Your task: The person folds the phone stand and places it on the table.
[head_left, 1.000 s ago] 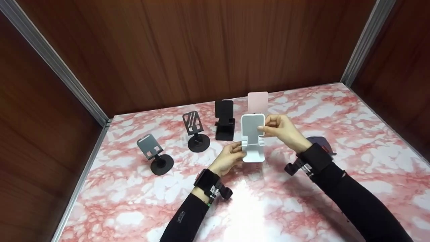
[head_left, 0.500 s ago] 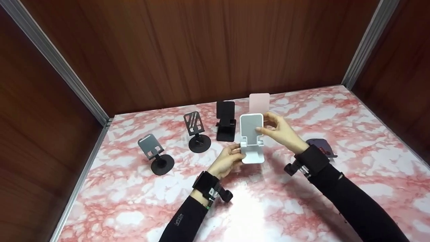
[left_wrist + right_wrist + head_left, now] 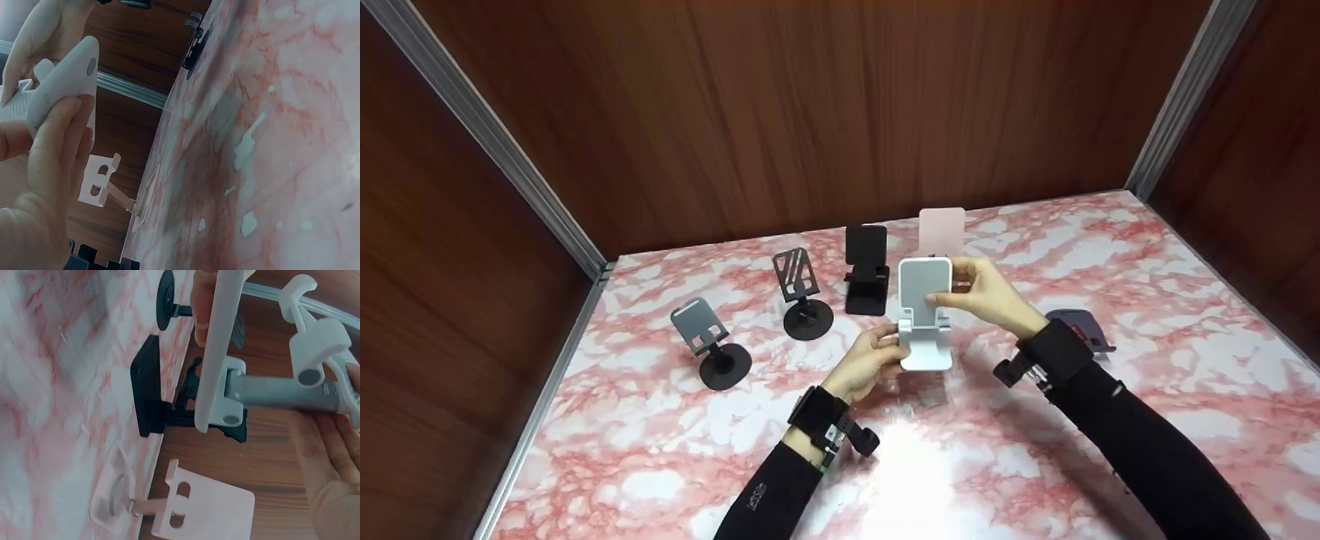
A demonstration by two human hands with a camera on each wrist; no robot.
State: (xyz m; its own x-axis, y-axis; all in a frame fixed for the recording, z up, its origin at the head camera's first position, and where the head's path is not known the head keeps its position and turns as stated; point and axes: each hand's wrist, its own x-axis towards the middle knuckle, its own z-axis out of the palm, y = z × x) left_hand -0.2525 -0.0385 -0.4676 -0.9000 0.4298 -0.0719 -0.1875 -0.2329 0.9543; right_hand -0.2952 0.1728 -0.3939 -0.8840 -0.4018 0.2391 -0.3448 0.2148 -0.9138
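Note:
A white phone stand with a grey pad on its upright plate is held above the table between both hands. My left hand grips the left side of its base, with thumb on top and fingers underneath. At the right edge of the plate, my right hand pinches it, thumb on the grey pad and fingers behind. From the right wrist view, the stand's grey metal stem shows between base and plate. The base's underside has a round grey foot in the left wrist view.
Behind the held stand is a pink phone stand, with a black one to its left. Further left are a slotted black stand and a grey one. A dark purple stand lies partly behind the right wrist. Wooden panels enclose the marbled table.
The white stand has dipped slightly toward me. My right thumb has slid further left across the grey pad. The left hand keeps its grip on the base.

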